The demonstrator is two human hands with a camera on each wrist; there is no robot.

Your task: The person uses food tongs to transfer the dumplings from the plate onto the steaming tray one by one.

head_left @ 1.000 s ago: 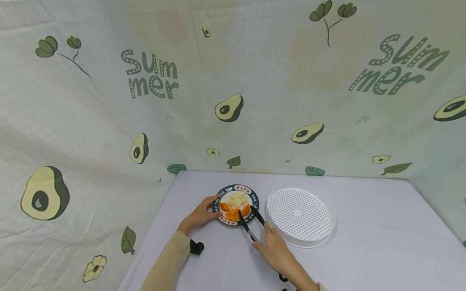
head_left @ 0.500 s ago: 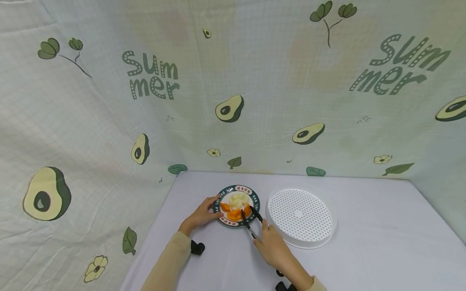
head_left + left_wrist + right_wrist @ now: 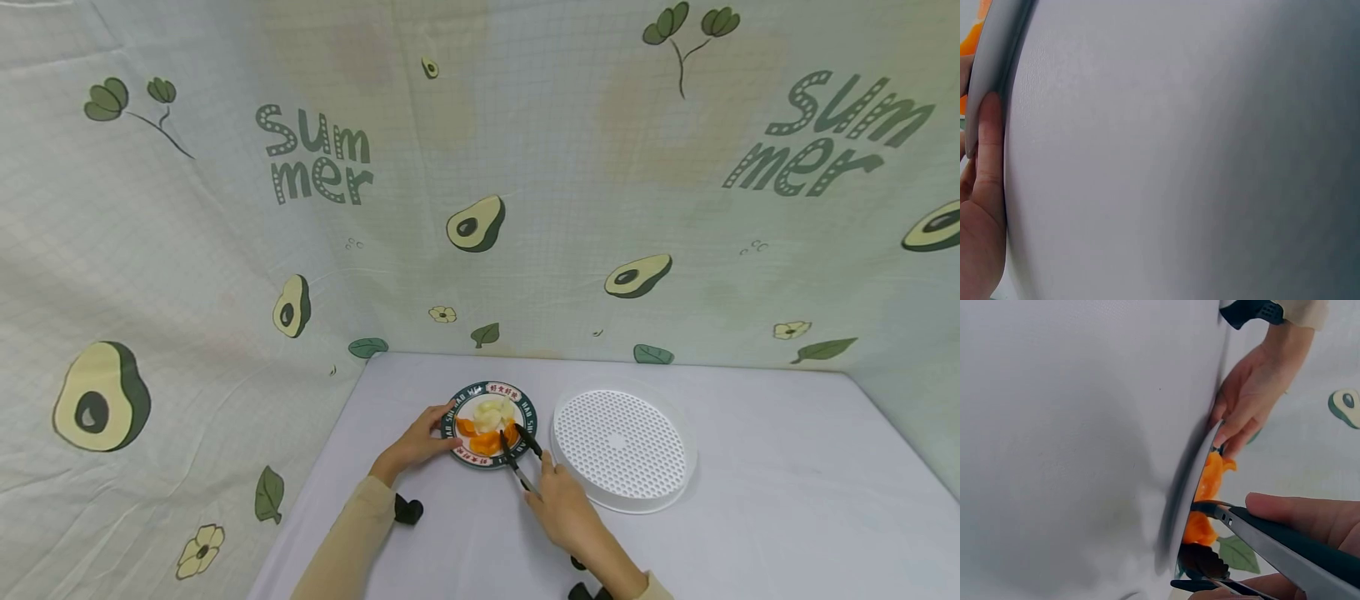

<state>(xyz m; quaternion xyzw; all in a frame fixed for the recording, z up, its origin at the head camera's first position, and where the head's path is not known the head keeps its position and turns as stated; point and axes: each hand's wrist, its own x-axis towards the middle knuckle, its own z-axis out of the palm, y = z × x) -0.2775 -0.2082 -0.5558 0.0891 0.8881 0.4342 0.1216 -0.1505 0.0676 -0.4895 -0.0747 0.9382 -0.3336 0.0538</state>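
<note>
In the head view a round plate (image 3: 469, 390) with a dark green lettered rim lies on the table. Pale yellowish pieces (image 3: 492, 414) sit toward its back, and bright orange pieces (image 3: 486, 442) toward its front. At the plate's left side my left hand (image 3: 412, 450) grips the rim, thumb over the edge; the left wrist view has a finger (image 3: 990, 144) beneath it. My right hand (image 3: 566, 508) holds black-and-silver tongs (image 3: 522, 477) from the front right. Their black tips are slightly apart, at the orange pieces (image 3: 1200, 528) in the right wrist view.
Right of the plate stands a round white perforated tray (image 3: 622, 442) in a shallow rim. Black wrist gear (image 3: 407, 510) shows by the left forearm. A cloth (image 3: 540, 167) printed with avocados hangs behind and left of the white table (image 3: 772, 483).
The tongs' tips have drawn closer together around the orange pieces, the left tip shifting right. My left hand keeps its hold on the plate rim.
</note>
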